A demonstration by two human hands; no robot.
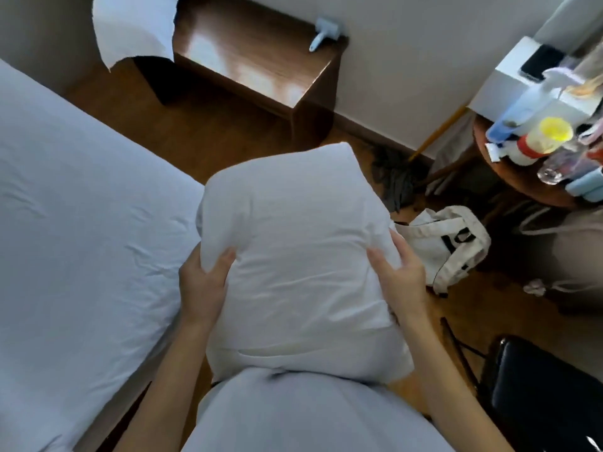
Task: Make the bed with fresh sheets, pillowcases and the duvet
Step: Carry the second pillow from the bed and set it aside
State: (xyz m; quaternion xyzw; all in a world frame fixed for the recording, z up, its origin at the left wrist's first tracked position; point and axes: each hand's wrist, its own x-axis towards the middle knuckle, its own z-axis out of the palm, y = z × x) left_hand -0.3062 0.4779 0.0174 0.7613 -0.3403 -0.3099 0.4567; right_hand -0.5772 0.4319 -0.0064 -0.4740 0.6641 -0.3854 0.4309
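A plump white pillow (293, 256) is held upright in front of my body, its lower end against my stomach. My left hand (202, 288) grips its left side, thumb pressed into the fabric. On the right side my right hand (401, 275) grips the pillow with the fingers dug into its edge. The bed (75, 223), covered with a smooth white sheet, fills the left of the view, and the pillow hangs just off its right edge. A white cloth (133, 27) is draped at the top left, by the head of the bed.
A wooden bedside cabinet (257, 60) with a small blue brush (323, 34) stands against the wall ahead. A mop (401, 177) and a white bag (447, 243) lie on the wooden floor to the right. A round table (515, 181) crowded with bottles and a black chair (548, 396) are at the right.
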